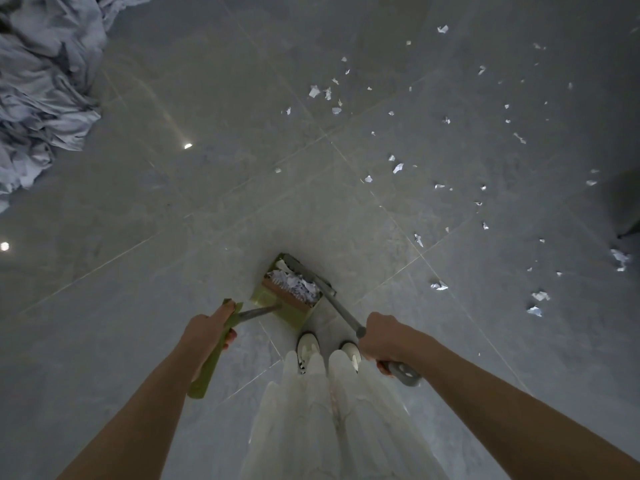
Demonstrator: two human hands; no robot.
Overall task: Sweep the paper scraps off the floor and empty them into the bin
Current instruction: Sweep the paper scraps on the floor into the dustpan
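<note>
1. Gripping a green handle point(207, 368), the left hand point(207, 332) has its fingers curled round the grip; a grey rod runs from it forward and to the right, down to the green dustpan point(277, 306).
2. The right hand point(379, 336) is closed round a grey handle point(341, 313) whose shaft slants forward and to the left, ending at the far edge of the dustpan, where the brush head point(308, 271) lies.
3. The dustpan rests on the grey tiled floor point(173, 220), ahead of and between both hands, and holds a heap of white paper point(298, 285).
4. Loose paper scraps point(398, 168) lie scattered over the tiles ahead and to the right of the right hand.
5. Crumpled grey cloth point(45, 81) lies far ahead and to the left of the left hand.
6. Two pale shoes point(308, 346) show just behind the dustpan, between the hands.
</note>
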